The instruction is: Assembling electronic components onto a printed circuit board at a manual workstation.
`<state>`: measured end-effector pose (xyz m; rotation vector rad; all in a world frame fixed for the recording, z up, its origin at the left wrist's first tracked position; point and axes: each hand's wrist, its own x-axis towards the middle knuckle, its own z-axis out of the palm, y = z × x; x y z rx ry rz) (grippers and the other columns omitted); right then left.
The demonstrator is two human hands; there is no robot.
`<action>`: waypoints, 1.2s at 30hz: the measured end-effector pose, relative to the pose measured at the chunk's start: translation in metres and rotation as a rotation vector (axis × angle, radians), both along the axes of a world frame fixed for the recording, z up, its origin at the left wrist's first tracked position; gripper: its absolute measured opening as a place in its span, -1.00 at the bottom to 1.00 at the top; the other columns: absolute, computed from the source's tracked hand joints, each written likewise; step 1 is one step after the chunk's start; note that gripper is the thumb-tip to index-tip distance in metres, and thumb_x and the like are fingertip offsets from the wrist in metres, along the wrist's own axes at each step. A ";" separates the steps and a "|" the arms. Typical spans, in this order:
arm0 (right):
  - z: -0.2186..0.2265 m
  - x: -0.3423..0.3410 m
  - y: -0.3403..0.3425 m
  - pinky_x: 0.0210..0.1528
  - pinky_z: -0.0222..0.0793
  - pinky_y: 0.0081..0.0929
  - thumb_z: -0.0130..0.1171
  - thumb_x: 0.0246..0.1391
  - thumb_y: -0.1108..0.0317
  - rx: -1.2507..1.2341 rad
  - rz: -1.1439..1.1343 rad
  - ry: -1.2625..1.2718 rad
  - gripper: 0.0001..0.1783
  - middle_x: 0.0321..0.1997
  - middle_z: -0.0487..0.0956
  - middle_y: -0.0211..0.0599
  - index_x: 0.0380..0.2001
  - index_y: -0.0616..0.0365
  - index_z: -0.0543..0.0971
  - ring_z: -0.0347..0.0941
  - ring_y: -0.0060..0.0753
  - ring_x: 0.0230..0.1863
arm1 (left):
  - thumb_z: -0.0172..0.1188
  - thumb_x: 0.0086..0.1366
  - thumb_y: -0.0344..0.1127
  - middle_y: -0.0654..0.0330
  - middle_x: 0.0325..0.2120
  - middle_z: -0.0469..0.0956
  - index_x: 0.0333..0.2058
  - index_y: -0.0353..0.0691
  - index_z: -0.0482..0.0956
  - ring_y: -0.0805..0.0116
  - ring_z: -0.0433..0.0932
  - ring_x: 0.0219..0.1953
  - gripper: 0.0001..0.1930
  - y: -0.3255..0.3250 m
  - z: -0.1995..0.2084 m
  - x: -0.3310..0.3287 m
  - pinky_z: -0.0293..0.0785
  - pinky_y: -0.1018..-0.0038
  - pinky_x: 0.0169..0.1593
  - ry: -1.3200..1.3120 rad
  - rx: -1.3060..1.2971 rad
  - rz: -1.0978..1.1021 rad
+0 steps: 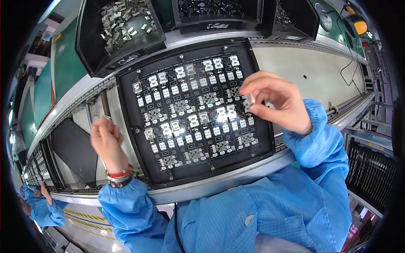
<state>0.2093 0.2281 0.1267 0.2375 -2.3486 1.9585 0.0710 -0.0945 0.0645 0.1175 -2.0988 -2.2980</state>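
Observation:
Between the thumb and fingers of my right hand [276,101] is a small whitish connector [250,99], held just over the right side of a black framed tray [152,179]. Rows of circuit boards [211,99] lie in this tray, fitted with white connectors, round black parts and small chips. Off the tray's left edge, my left hand [107,141] is closed with its fingertips together. A small shiny metallic piece [107,118] shows at those fingertips; its exact kind is too small to make out.
Behind the tray stand a black bin [120,59] of loose metallic connectors, another bin [217,21] of black round parts and a third bin [291,25]. Conveyor rails [223,170] run along the tray. A dark flat sheet [76,147] lies left; a co-worker [44,208] is farther left.

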 end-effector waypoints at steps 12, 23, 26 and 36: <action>-0.001 -0.072 0.006 -0.10 0.44 -0.55 0.19 -0.01 0.61 0.650 -0.173 0.149 -0.81 -0.14 0.51 -0.26 -0.27 0.26 0.57 0.48 -0.41 -0.13 | -0.05 0.37 -0.10 0.47 -0.55 0.22 -0.26 -0.12 0.42 0.67 0.13 -0.56 -0.77 0.014 -0.039 -0.017 -0.01 0.64 -0.53 -0.508 0.329 -0.121; -0.027 -0.098 -0.003 -0.09 0.44 -0.31 0.19 -0.10 0.57 1.251 -0.133 0.318 -0.68 -0.19 0.55 -0.23 -0.19 0.15 0.55 0.50 -0.16 -0.12 | -0.10 0.42 -0.12 0.38 -0.55 0.17 -0.30 -0.14 0.36 0.59 0.11 -0.55 -0.77 -0.014 -0.032 -0.023 0.02 0.63 -0.53 -0.417 0.519 -0.340; -0.026 -0.098 -0.004 -0.10 0.44 -0.31 0.19 -0.11 0.57 1.248 -0.145 0.274 -0.61 -0.19 0.56 -0.23 -0.12 0.14 0.51 0.50 -0.17 -0.14 | -0.10 0.42 -0.12 0.38 -0.55 0.16 -0.31 -0.13 0.35 0.59 0.11 -0.55 -0.78 -0.012 -0.028 -0.022 0.02 0.63 -0.53 -0.410 0.490 -0.342; -0.029 -0.102 0.000 -0.12 0.43 -0.31 0.21 -0.13 0.57 1.223 -0.123 0.256 -0.57 -0.24 0.55 -0.22 -0.10 0.14 0.47 0.51 -0.16 -0.17 | -0.11 0.41 -0.14 0.38 -0.55 0.17 -0.34 -0.10 0.33 0.59 0.13 -0.55 -0.80 -0.006 -0.022 -0.018 0.03 0.64 -0.55 -0.410 0.466 -0.337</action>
